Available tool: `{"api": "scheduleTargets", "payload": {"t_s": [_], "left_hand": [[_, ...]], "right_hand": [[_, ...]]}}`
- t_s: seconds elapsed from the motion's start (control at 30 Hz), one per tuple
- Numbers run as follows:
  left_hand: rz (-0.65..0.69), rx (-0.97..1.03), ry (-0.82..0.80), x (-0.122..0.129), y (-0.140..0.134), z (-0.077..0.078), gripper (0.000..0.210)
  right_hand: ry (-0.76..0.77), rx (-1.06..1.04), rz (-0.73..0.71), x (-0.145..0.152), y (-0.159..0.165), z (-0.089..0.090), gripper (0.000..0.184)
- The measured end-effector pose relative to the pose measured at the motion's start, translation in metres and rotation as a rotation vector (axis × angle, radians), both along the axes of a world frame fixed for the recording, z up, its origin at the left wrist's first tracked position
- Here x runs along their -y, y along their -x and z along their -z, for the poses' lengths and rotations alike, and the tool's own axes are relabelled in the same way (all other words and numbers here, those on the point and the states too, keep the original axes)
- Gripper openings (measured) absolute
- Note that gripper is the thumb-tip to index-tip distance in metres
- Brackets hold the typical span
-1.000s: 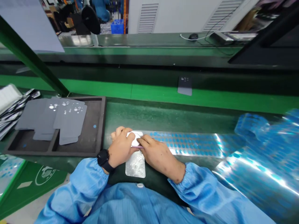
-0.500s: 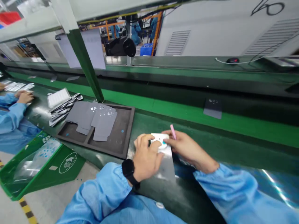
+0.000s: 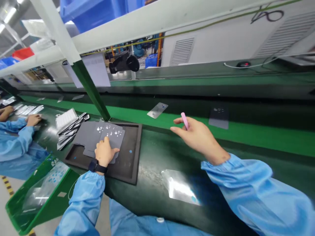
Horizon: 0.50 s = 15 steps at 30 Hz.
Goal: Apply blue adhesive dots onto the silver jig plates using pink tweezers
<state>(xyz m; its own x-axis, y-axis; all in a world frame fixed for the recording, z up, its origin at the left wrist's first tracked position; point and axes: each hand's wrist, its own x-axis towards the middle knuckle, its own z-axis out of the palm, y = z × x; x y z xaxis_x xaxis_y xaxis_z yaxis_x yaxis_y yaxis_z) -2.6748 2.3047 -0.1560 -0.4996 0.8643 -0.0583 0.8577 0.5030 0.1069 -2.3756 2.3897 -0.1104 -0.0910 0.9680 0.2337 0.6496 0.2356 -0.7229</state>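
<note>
The left hand [image 3: 105,151] lies palm down, fingers spread flat, on the stack of grey sheets [image 3: 108,136] in the dark tray [image 3: 128,165]. It presses the topmost sheet and grips nothing. A black watch [image 3: 94,166] sits on the wrist, above a blue sleeve.

The right hand [image 3: 197,136] is raised above the table [image 3: 152,154], clear of its surface. Thumb and forefinger pinch a pink stick [image 3: 184,120], which points up and away from the palm; the remaining fingers are loosely curled.

The grey sheets fan out across the rear compartments of the tray, each with a cluster of small holes near its far edge. The tray rests on the table, to the left of the right hand. A clear film piece [image 3: 180,188] lies flat on the table near the front edge, below the right forearm.

On the green belt [image 3: 258,134] beyond the table lie a silver plate [image 3: 157,110] and a dark grey plate [image 3: 218,118], well apart. A pile of silver parts [image 3: 70,126] sits left of the tray. A green bin [image 3: 36,193] stands below the table. At far left, another person's hands [image 3: 33,120] work at the same table.
</note>
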Motion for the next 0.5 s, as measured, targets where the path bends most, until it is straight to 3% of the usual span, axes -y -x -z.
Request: {"api": "scheduleTargets", "payload": {"t_s": [0.13,0.3,0.4,0.5], "left_hand": [[0.065,-0.012,-0.163,0.007,0.001,-0.009,0.035],[0.480,-0.157,-0.502,0.045,-0.022,-0.023,0.036],[0.728,-0.154,-0.506,0.068,-0.058,-0.019,0.039],[0.865,-0.108,-0.359,0.086,-0.103,-0.003,0.032]], "right_hand": [[0.054,-0.032,-0.013,0.034,-0.021,0.004,0.030],[0.240,-0.188,0.043,0.065,-0.042,0.007,0.036],[0.362,-0.490,0.070,0.079,-0.053,0.012,0.034],[0.349,-0.628,0.157,0.093,-0.061,0.024,0.035]]}}
